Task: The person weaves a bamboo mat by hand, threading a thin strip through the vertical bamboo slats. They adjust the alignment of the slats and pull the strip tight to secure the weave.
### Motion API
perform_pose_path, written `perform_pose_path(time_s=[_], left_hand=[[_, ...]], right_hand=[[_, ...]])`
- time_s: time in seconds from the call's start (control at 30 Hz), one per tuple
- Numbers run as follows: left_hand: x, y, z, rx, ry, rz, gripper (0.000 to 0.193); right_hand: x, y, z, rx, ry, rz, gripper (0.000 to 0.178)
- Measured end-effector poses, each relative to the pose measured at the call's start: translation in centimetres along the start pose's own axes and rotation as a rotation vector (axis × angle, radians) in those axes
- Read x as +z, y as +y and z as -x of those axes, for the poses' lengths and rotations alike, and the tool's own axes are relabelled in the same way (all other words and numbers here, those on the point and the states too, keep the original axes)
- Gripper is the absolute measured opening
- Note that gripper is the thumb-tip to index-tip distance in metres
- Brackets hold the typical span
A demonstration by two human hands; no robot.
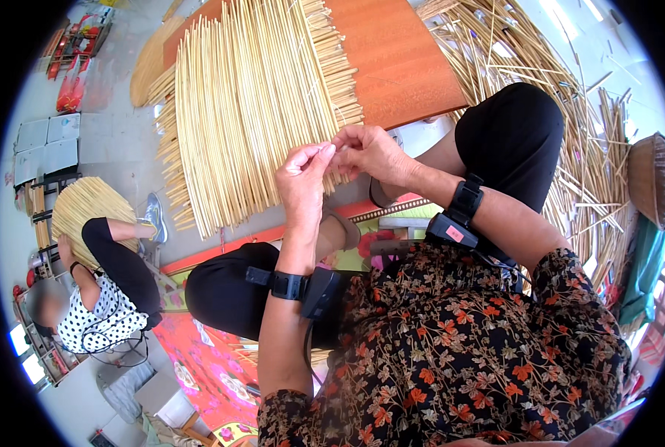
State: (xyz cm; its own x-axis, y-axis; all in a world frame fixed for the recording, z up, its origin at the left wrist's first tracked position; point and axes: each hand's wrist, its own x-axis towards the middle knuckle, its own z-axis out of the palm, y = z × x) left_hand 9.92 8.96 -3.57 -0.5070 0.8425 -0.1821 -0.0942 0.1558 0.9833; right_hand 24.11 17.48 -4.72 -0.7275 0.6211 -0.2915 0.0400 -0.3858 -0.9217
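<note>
A mat of pale straw stalks [250, 104], laid side by side and bound in rows, covers much of a reddish-brown board [403, 63] in front of me. At the mat's near right corner my left hand [301, 175] and my right hand [369, 153] meet, thumbs and fingertips pinched together. Whatever lies between the fingertips is too small to make out; a thin thread shows faintly on the mat close by. Both hands are raised just over the stalk ends.
Loose stalks [571, 164] lie heaped on the floor at right, beside a woven basket [651, 179]. At left a seated person in a polka-dot top [97, 316] handles a round straw mat [86, 205]. My bent knees [511, 138] flank the work.
</note>
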Motion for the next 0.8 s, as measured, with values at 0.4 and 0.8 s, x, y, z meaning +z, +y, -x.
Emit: perform_pose_path(time_s=[0.4, 0.8], left_hand=[[0.1, 0.6, 0.8, -0.196, -0.094, 0.035, 0.027], [0.5, 0.6, 0.9, -0.180, -0.111, 0.002, 0.015]], right_hand=[[-1.6, 0.8, 0.7, 0.054, 0.081, -0.073, 0.012], [-1.1, 0.0, 1.1, 0.032, 0.031, 0.031, 0.014]])
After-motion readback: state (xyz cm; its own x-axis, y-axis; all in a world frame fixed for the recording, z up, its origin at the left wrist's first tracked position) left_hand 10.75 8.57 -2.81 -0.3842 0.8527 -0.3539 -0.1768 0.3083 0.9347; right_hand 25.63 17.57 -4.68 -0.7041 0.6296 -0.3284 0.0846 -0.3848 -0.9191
